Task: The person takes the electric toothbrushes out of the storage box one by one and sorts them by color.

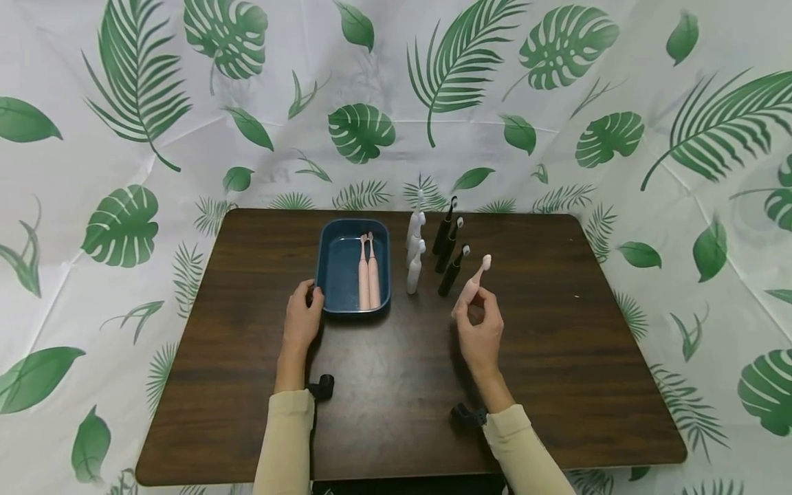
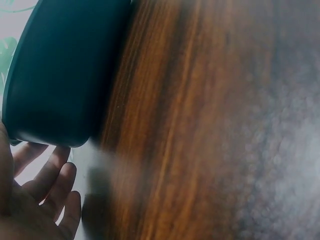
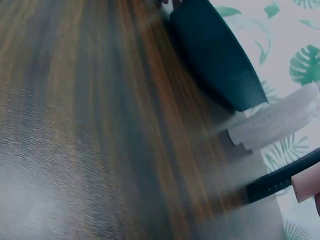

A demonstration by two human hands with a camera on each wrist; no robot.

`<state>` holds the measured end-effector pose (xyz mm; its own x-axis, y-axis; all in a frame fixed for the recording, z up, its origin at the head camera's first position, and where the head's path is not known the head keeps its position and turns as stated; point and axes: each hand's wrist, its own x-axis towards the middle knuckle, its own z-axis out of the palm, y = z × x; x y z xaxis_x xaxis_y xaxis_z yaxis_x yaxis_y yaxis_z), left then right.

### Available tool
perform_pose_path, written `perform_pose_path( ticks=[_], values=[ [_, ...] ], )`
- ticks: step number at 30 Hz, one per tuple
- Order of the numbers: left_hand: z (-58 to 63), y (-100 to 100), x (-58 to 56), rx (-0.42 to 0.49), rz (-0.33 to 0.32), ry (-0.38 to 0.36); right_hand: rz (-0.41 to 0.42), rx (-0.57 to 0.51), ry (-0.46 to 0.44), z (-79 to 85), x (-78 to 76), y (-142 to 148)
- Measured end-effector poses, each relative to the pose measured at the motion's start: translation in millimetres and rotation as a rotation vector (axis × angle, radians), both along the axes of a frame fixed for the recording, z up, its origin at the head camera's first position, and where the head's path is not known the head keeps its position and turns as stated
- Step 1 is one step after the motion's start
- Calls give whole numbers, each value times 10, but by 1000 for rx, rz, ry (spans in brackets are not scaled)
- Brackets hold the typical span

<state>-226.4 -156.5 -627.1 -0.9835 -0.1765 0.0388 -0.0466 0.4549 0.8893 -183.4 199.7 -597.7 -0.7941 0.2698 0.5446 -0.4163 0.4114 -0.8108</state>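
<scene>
My left hand [image 1: 302, 320] rests against the left front corner of a dark blue tray [image 1: 323, 275], its fingers loosely bent and touching the outer wall. In the left wrist view, the fingers [image 2: 55, 185] are spread beside the tray's end. Two pink electric toothbrushes [image 1: 373, 278] lie side by side in the tray's right part, heads to the back. My right hand [image 1: 481, 337] pinches another pink electric toothbrush [image 1: 471, 285] between thumb and fingers, head up and tilted right, above the table. Only its pink lower end [image 3: 306, 184] shows in the right wrist view.
Right of the tray stands a row of white electric toothbrushes [image 1: 414, 271], with a row of black ones [image 1: 450, 275] beside it, nearest to my right hand. All are upright on the dark wooden table [image 1: 383, 412]. A leaf-patterned cloth [image 1: 278, 151] hangs behind.
</scene>
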Motion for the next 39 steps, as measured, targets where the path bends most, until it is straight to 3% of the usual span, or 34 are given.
perform_pose_path(
  ticks=[6, 14, 18, 24, 32, 39],
  values=[
    [-22, 7, -3, 21, 7, 8, 11, -76, 10, 2, -133, 108],
    [-24, 15, -9, 17, 24, 16, -2, -90, -7, 291, -348, 151],
    [-11, 14, -14, 18, 25, 15, -19, -97, -45, 331, -470, 194],
    [1, 10, -24, 36, 20, 1, -17, -70, -55, 282, -740, 281],
    [13, 7, -54, 21, 21, -4, 4, -55, -143, -47, -1271, 473],
    [6, 0, -57, 20, 24, 5, -23, -29, -214, -121, -1586, 536]
  ],
)
